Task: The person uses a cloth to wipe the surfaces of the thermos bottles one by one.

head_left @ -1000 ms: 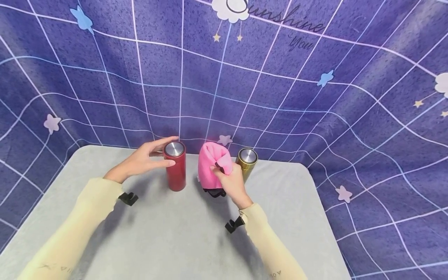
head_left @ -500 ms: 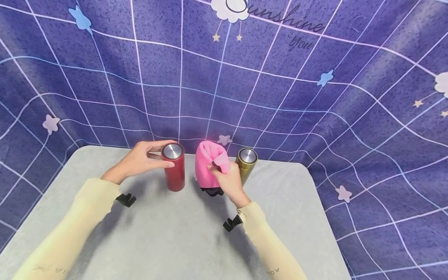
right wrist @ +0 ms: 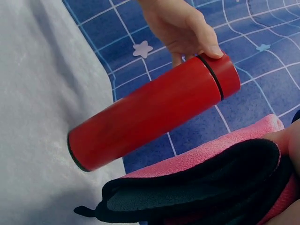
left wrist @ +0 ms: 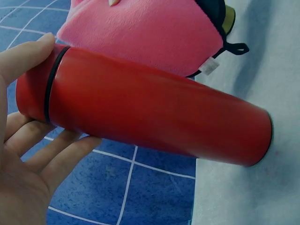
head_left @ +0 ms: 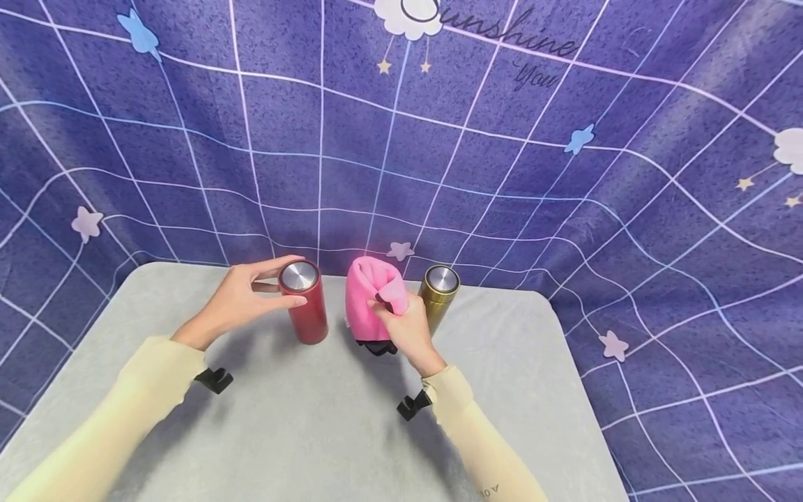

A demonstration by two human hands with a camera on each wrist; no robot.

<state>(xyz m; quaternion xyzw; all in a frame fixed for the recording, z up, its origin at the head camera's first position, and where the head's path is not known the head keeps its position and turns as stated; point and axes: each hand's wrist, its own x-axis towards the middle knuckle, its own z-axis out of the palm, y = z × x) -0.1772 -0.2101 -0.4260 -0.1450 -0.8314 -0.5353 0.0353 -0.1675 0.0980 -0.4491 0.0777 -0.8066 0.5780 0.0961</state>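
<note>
In the head view my left hand (head_left: 233, 298) grips a red thermos flask (head_left: 309, 319) near its steel-topped lid, thumb in front and fingers behind. The flask leans to the left, its base at the grey tabletop. A dark ring marks the lid seam of the flask (left wrist: 159, 108) in the left wrist view. My right hand (head_left: 414, 333) pinches a bunched pink fleecy cloth (head_left: 365, 296) with black trim, held upright right of the flask. In the right wrist view, a dark-edged opening and small loop show on the cloth (right wrist: 187, 187).
A gold thermos flask (head_left: 439, 303) stands behind my right hand, partly hidden by it. The grey table (head_left: 301, 425) ends at the back against a purple-blue patterned curtain (head_left: 282, 160). Black straps with small mounts hang at both wrists.
My left hand has shifted left, tipping the top of the red flask the same way. The pink cloth in my right hand has also moved slightly left.
</note>
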